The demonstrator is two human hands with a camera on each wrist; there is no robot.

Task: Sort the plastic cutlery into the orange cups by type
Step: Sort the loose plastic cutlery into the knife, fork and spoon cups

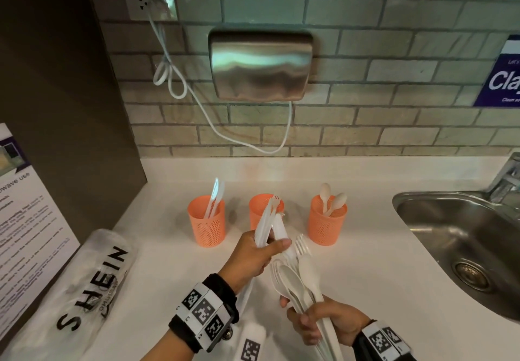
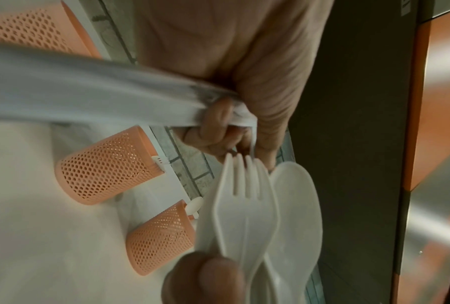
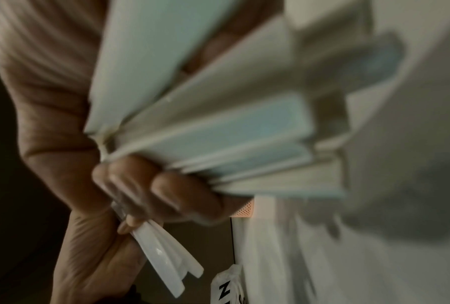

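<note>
Three orange mesh cups stand in a row on the white counter. The left cup holds knives, the middle cup a fork, and the right cup spoons. My left hand grips white plastic knives in front of the middle cup, their tips pointing up. In the left wrist view its fingers curl round the blurred knives. Lower right, my right hand grips a bundle of forks and spoons by the handles. The right wrist view shows those handles, blurred.
A clear SHEIN bag lies on the counter at the left, beside a dark cabinet side with a paper notice. A steel sink and tap are at the right. A steel hand dryer hangs on the brick wall.
</note>
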